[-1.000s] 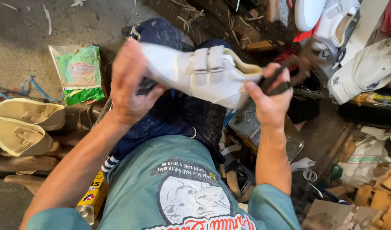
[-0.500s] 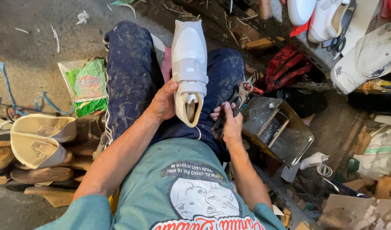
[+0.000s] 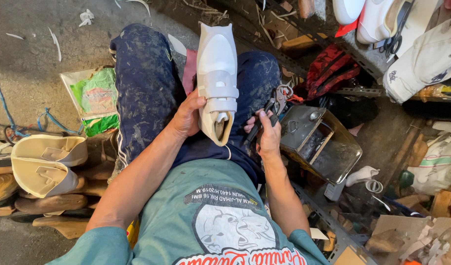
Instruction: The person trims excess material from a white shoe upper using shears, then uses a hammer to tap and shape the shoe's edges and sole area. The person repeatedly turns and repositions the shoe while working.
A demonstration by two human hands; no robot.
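A: Position of the white shoe upper (image 3: 217,73)?

B: Stood on end between the knees, toe pointing away, heel opening toward the body. Left hand (image 3: 187,118) wraps its side, thumb pressed to the strap area; likely steadies it so the opening faces up.

A: Right hand (image 3: 268,137)?

B: Fingers closed around dark metal pliers (image 3: 269,112), just beside the upper, tips apart from it.

A: Materials?

B: Upper smooth, matte, synthetic-looking, over a wooden last. Dented metal tin (image 3: 323,142) at right.
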